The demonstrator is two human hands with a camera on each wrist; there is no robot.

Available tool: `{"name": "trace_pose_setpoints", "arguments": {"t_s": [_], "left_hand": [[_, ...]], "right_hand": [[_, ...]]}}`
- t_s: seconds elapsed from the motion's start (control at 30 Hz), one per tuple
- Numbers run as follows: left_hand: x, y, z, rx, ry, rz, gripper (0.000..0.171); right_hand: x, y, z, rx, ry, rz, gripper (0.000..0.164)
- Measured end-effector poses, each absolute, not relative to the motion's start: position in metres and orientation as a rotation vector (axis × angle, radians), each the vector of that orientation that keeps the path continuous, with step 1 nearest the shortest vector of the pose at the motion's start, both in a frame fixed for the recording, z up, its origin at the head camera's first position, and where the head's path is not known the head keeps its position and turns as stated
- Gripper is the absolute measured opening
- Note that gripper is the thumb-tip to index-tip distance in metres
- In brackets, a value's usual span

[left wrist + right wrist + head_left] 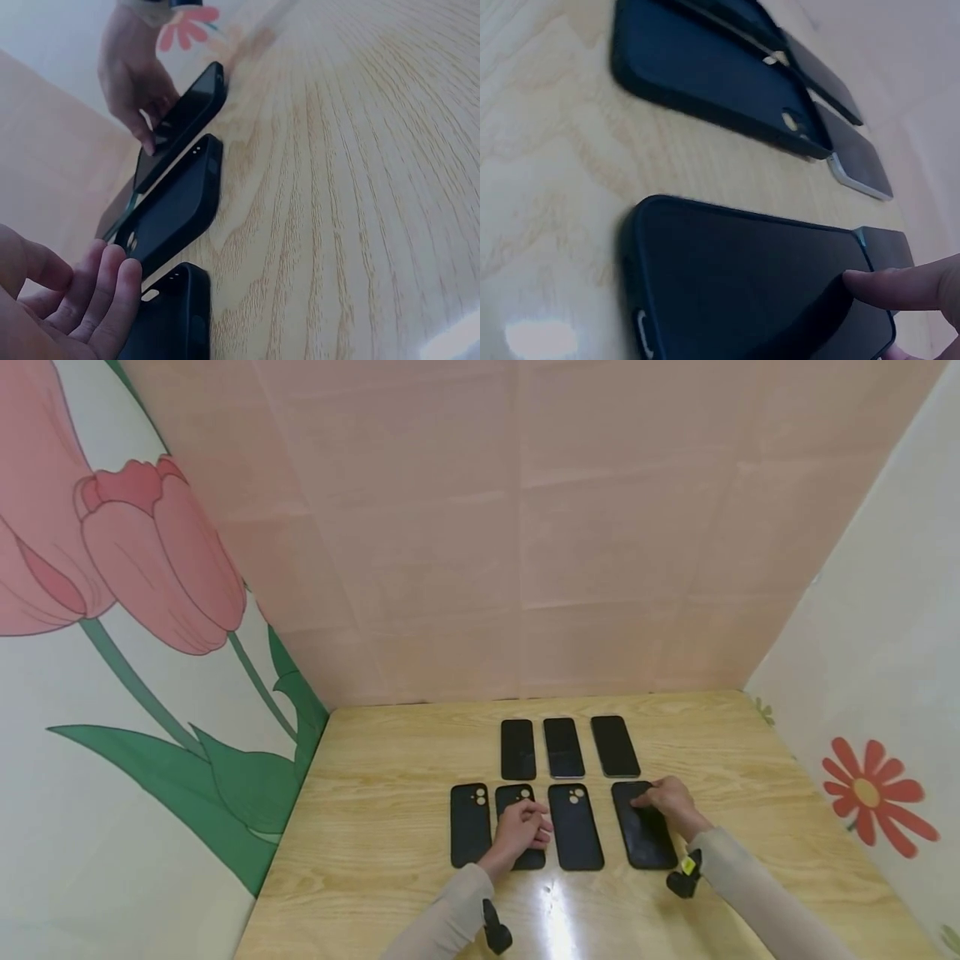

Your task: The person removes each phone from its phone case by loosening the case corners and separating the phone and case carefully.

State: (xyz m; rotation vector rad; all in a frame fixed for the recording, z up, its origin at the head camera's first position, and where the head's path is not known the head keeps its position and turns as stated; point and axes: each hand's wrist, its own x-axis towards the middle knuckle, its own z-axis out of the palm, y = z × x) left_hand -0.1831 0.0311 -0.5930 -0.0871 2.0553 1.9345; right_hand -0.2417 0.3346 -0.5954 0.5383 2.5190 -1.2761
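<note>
A phone in a black case lies screen up at the right of the front row. My right hand grips its upper right corner, the thumb on the screen and a fingertip at the edge in the right wrist view. My left hand is over the second black phone case from the left, fingers loosely bent and holding nothing. On either side of that case lie another phone case and a third one, hollow side up, with camera holes at the far end.
Behind the cases, three dark phones lie in a row: a left one, a middle one and a right one. The wooden table meets a pink covered wall at the back and painted walls at both sides.
</note>
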Motion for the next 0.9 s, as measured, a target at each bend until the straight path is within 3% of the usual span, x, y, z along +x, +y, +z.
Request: {"name": "trace_pose_setpoints", "arguments": {"t_s": [0.13,0.27,0.47,0.9], "left_hand": [[-0.182,0.031,-0.593,-0.089,2.055,1.937,0.019],[-0.182,0.032,-0.594,-0.088,2.056,1.935,0.020],[-0.180,0.032,-0.595,-0.077,2.056,1.957,0.019],[-0.181,0.033,-0.595,-0.093,2.072,1.995,0.018]], "right_hand": [[-0.241,0.339,-0.601,0.505,2.487,-1.409,0.044],[-0.238,0.340,-0.598,0.523,2.449,-1.507,0.036],[-0.235,0.338,-0.591,0.531,2.368,-1.582,0.066],[-0.233,0.337,-0.587,0.352,2.437,-1.621,0.048]]}}
